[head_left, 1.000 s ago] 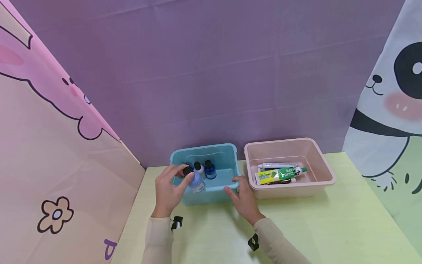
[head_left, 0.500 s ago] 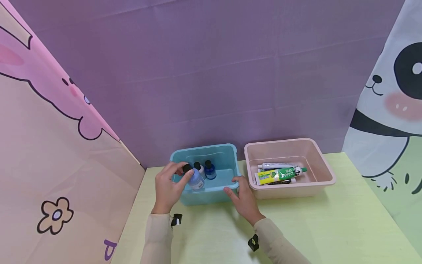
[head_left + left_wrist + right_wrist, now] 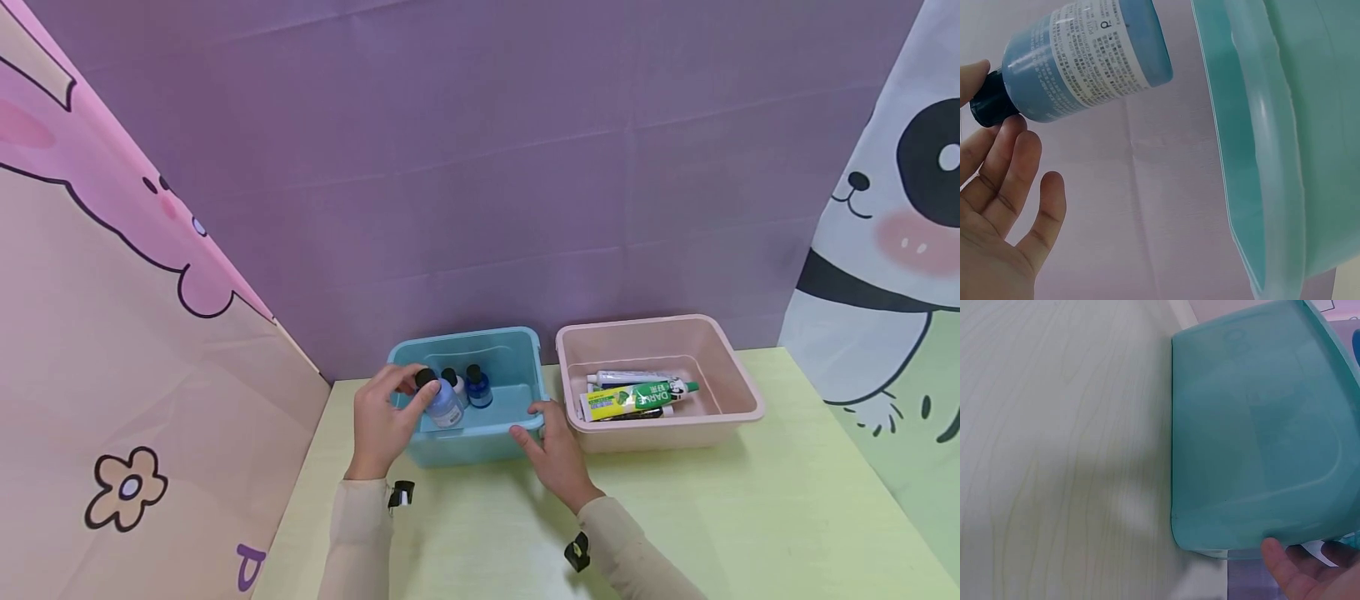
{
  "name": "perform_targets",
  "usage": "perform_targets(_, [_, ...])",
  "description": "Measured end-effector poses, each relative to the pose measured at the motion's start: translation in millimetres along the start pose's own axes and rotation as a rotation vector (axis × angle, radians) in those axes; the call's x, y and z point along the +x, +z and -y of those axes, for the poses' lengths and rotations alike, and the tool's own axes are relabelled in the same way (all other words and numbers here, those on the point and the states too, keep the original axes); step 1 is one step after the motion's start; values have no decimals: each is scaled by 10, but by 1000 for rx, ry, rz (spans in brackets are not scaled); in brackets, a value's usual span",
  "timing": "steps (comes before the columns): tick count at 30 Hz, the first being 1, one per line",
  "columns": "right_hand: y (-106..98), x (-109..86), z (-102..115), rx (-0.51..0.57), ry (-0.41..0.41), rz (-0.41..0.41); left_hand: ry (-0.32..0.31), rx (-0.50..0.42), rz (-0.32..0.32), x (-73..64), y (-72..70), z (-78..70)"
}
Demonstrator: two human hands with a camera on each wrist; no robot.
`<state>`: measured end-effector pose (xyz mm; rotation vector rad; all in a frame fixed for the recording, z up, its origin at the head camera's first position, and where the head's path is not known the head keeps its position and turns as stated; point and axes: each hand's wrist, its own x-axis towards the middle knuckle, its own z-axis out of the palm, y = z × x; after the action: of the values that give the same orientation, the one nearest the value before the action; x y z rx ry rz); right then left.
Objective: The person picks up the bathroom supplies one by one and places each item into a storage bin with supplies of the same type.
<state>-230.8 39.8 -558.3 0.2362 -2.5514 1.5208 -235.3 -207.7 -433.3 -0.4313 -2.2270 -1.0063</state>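
Observation:
My left hand pinches a light blue bottle by its black cap between thumb and fingers. In the left wrist view the labelled bottle shows apart from the rim of the teal bin. Inside the teal bin, a dark blue bottle and a pale bottle with black caps stand at the back left; the held bottle partly covers the pale one. My right hand grips the bin's front right corner, thumb on the front wall and fingers at its right side.
A pink bin stands just right of the teal one. It holds several tubes, with a yellow and green toothpaste tube on top. Behind both bins rises a purple cloth. The pale yellow table extends in front.
My left hand has moved slightly forward, and the light blue bottle has shifted a little left and farther over the teal bin. The right hand and both bins have stayed put.

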Motion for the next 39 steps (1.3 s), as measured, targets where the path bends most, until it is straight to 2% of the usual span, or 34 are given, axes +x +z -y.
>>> perform_targets(5, [2,3,-13,-4,-6,-1,-37,-5,13,26,-4,14])
perform_targets(13, [5,-5,-14,14,13,6,-65,31,42,67,-20,51])
perform_targets(23, [-6,-8,5,17,27,16,-135,75,90,93,-33,125])
perform_targets(39, [-2,-4,-7,21,-8,-1,-186,184,199,164,-31,220])
